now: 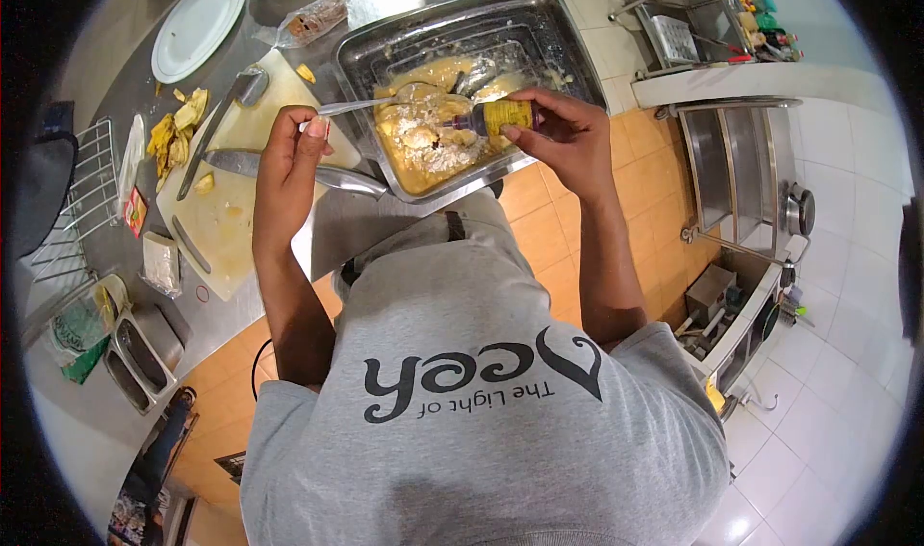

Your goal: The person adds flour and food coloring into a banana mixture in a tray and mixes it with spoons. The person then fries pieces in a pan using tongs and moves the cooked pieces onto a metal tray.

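My left hand (294, 151) is closed around the handle of a metal utensil (358, 106), likely a spoon, which reaches over the black metal tray (500, 18); its far end is hard to make out. In the tray lies a yellow, lumpy mash (423, 137) with white powder and a small dark spot on it. My right hand (568, 132) grips a small bottle (505, 117) with a yellow label. The bottle is tilted on its side above the mash, its narrow dark end pointing left.
Left of the tray lie a cutting board (236, 223), a large knife (236, 164), a dark-handled utensil (217, 127) and yellow peels (178, 127). A white plate (199, 26) and a plastic bag (313, 21) are farther back. A metal rack (736, 161) stands right.
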A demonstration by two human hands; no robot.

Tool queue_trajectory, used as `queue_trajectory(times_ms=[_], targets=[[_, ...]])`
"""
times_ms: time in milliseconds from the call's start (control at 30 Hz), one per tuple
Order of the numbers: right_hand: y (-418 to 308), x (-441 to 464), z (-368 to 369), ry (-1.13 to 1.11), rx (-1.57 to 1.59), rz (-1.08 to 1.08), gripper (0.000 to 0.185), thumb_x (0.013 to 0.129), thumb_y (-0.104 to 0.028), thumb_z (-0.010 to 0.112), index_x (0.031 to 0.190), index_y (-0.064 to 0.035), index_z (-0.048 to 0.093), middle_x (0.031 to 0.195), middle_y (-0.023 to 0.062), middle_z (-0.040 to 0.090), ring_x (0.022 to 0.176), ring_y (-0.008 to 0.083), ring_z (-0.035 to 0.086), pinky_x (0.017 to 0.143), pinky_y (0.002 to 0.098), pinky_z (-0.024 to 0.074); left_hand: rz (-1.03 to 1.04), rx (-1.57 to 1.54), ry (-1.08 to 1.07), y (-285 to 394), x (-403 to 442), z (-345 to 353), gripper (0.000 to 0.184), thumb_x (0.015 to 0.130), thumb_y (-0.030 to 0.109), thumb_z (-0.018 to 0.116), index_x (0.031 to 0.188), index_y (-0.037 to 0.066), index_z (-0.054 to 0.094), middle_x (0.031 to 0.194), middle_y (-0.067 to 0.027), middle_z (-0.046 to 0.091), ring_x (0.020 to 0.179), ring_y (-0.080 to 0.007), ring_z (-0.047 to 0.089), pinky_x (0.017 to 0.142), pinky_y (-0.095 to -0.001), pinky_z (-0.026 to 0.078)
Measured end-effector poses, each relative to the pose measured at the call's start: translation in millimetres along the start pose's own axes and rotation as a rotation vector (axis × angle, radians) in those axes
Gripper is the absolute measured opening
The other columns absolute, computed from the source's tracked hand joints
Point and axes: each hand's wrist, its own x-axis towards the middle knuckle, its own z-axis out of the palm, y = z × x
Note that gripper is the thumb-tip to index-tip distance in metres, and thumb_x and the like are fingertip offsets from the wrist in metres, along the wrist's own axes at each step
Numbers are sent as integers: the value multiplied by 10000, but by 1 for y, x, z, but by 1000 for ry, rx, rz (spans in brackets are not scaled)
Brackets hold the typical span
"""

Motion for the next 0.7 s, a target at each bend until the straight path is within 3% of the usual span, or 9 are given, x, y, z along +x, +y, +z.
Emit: queue_trajectory(times_ms=[700], targets=[[-4, 11, 4, 13, 8, -58, 325, 701, -4, 749, 1010, 15, 651, 867, 17, 627, 730, 36, 526, 627, 172, 448, -17, 42, 0, -2, 0, -8, 201, 952, 243, 478, 967, 42, 480, 796, -9, 473, 747, -90, 472, 715, -229, 402]])
